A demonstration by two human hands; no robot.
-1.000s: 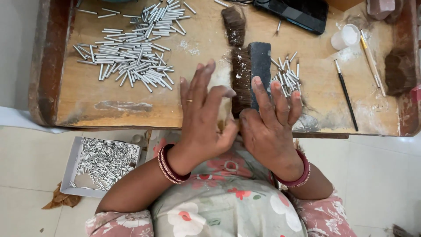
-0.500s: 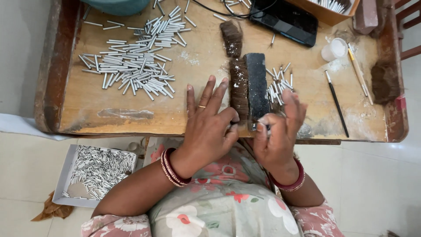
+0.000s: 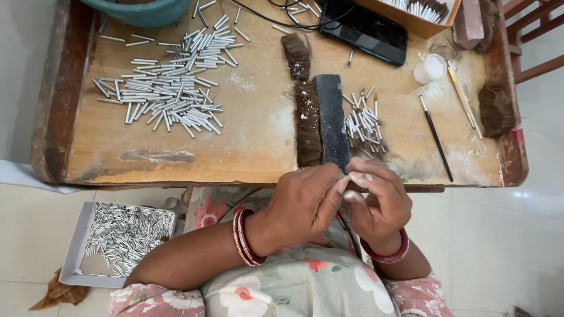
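My left hand (image 3: 302, 202) and my right hand (image 3: 379, 205) meet just in front of the wooden table's (image 3: 252, 149) near edge. Their fingertips pinch together on a small silver tube, which is mostly hidden by the fingers. Just beyond them on the table lie a dark grey block (image 3: 332, 120) and a row of brown hair tufts (image 3: 308, 123) along its left side. A small pile of silver tubes (image 3: 364, 120) sits to the block's right.
A large heap of silver tubes (image 3: 170, 97) covers the table's left. A black flat device (image 3: 364, 26), a white cup (image 3: 430, 67), a thin black brush (image 3: 436, 138) and a hair clump (image 3: 496, 108) lie to the right. A box of tubes (image 3: 120, 238) rests on the floor.
Both hands have drawn back from the block and hair tufts to the table's near edge and closed together, fingertips pinching. The camera view has shifted slightly.
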